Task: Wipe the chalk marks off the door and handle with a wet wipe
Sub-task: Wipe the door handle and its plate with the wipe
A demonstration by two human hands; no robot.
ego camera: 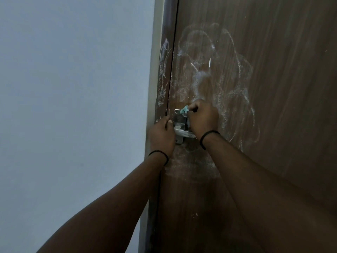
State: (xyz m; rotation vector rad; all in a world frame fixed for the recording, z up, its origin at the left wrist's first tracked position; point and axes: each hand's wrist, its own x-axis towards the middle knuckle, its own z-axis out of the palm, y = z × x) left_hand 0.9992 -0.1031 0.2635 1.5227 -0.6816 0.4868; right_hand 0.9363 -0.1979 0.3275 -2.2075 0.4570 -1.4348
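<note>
A brown wooden door (pixel 264 88) carries smeared white chalk marks (pixel 215 73) above and to the right of its metal handle plate (pixel 179 118). My right hand (pixel 203 119) grips a crumpled teal wet wipe (pixel 184 110) and holds it against the top of the plate. My left hand (pixel 161 136) is curled over the left end of the handle lever (pixel 182 133), at the door's edge. Most of the lever is hidden behind both hands. More chalk smudges lie just below the handle (pixel 191 167).
The door frame (pixel 162 70) to the left of the door also bears chalk scribbles. A plain pale wall (pixel 73 106) fills the left half of the view. Both wrists wear thin black bands.
</note>
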